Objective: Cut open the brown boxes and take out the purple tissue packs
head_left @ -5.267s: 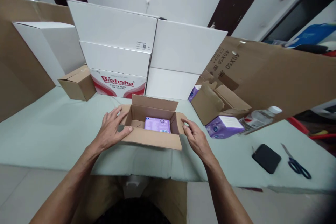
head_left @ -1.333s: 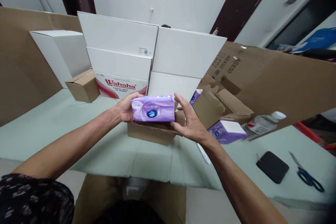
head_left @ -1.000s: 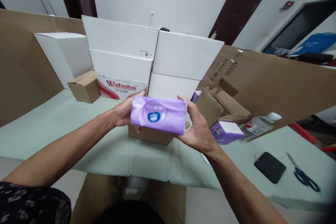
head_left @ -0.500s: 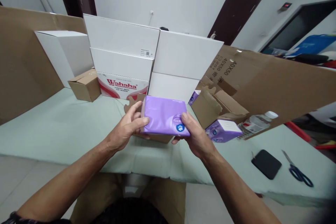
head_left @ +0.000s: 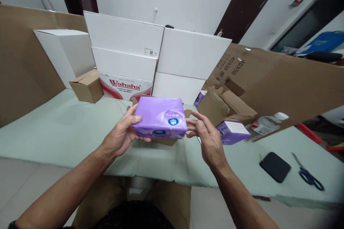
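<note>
A purple tissue pack (head_left: pixel 158 114) with blue round logos is held up over the table in front of me. My left hand (head_left: pixel 124 132) grips its left end, thumb on top and fingers beneath. At the right end is my right hand (head_left: pixel 208 136), its fingers apart and fingertips at or just beside the wrapper; whether they touch is hard to tell. Below and behind the pack, a brown cardboard box (head_left: pixel 168 140) is mostly hidden. Another purple tissue pack (head_left: pixel 231 134) lies to the right of my right hand.
An open cardboard box (head_left: pixel 215 105) and a clear plastic bottle (head_left: pixel 267 125) stand on the right. Black pouch (head_left: pixel 275 167) and scissors (head_left: pixel 309 177) lie near the right edge. White Wahaha cartons (head_left: pixel 125 87) rise at the back; a small brown box (head_left: pixel 88 86) sits left.
The tissue pack has shifted slightly left and turned so its front side shows. My right hand has let go of its right end and moved a little right.
</note>
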{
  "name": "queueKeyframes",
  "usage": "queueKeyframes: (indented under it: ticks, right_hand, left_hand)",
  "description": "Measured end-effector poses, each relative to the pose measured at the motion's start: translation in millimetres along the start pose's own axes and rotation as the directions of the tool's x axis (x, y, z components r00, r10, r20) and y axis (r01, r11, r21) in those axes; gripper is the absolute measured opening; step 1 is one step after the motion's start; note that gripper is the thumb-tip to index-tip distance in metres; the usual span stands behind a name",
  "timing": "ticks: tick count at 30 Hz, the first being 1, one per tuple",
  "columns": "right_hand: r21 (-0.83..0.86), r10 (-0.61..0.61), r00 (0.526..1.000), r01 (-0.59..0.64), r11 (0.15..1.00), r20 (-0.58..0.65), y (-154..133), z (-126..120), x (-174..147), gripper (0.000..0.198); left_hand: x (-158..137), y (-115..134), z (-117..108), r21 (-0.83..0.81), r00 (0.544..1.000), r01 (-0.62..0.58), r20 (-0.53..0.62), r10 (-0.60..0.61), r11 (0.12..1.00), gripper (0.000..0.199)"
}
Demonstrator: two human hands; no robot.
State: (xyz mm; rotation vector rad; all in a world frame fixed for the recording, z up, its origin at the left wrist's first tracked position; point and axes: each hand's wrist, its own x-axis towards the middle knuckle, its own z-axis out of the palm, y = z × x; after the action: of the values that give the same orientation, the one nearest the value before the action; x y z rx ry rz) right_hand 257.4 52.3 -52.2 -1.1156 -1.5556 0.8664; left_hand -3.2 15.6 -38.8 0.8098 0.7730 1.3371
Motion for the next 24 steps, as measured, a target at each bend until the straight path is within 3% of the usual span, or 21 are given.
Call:
queueKeyframes:
  ticks: [2,4,7,10,20,22,24]
  right_hand:
    - [-0.292,-0.216,0.976,0.198,0.936,-0.031,8.9,-5.6,2.1,0.038]
    - [-0.528,-0.352,0.932,0.344,0.776,0.09,18.0,-7.9,6.0,0.033]
    - [-0.678,-0.326,0.896,0.443,0.587,0.303,32.5,-5.3,14.8,0.042]
    - [-0.73,-0.225,0.881,0.472,0.494,0.417,44.6,-1.3,26.2,0.028]
    - [-0.757,-0.147,0.861,0.5,0.421,0.486,45.4,-17.8,43.3,0.025]
    - [-0.732,-0.183,0.858,0.507,0.455,0.48,40.1,-25.4,35.2,0.032]
    - [-0.673,-0.267,0.86,0.507,0.539,0.434,32.7,-31.0,22.9,0.051]
  left_hand:
    - [1.6,3.3,-2.5,-0.02,0.999,-0.032,-0.02,0.032,0.999,0.071]
    - [3.4,6.0,-3.8,-0.024,0.997,-0.07,-0.046,0.069,0.997,0.07]
    - [5.1,7.1,-2.9,-0.023,0.994,-0.09,-0.065,0.089,0.996,0.07]
    - [5.5,5.5,-0.8,-0.015,0.996,-0.074,-0.044,0.074,0.997,0.075]
    - [9.8,0.5,2.9,0.013,0.999,-0.032,0.027,0.032,0.999,0.078]
    - [10.5,-1.1,4.9,0.011,0.999,-0.03,0.024,0.03,0.999,0.076]
    - [10.7,-3.2,7.5,0.006,0.999,-0.024,0.023,0.023,1.0,0.074]
